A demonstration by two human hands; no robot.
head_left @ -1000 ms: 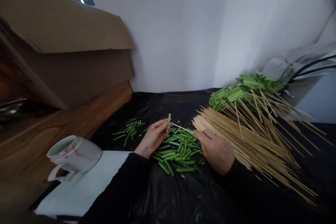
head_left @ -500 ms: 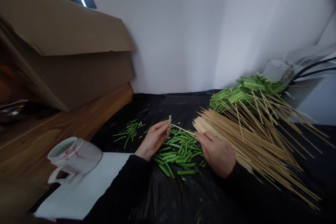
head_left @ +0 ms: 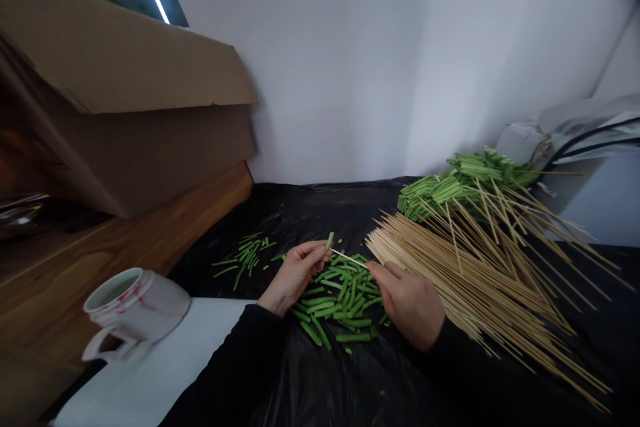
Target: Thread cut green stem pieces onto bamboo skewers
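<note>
My left hand (head_left: 297,275) pinches a short cut piece of green bean (head_left: 329,241) between thumb and fingers. In my right hand (head_left: 411,301) is a thin wooden skewer (head_left: 349,258), closed in the fingers, its tip at the bean piece. Whether the tip has pierced the bean I cannot tell. Below both hands lies a pile of cut green beans (head_left: 345,303) on black plastic sheeting (head_left: 320,203). To the right spreads a heap of loose wooden skewers (head_left: 480,273). Behind it are stacked skewered green beans (head_left: 445,190).
A white mug (head_left: 143,303) with red marks stands on a white sheet (head_left: 210,320) at the left. Farther back is a cardboard box (head_left: 165,153) on a wooden surface (head_left: 200,213). A few bean scraps (head_left: 247,253) lie left of the pile. A white wall (head_left: 325,80) rises behind.
The skewer tip and the bean piece stay together, with my right hand slightly closer to my left. The whole view has shifted a little.
</note>
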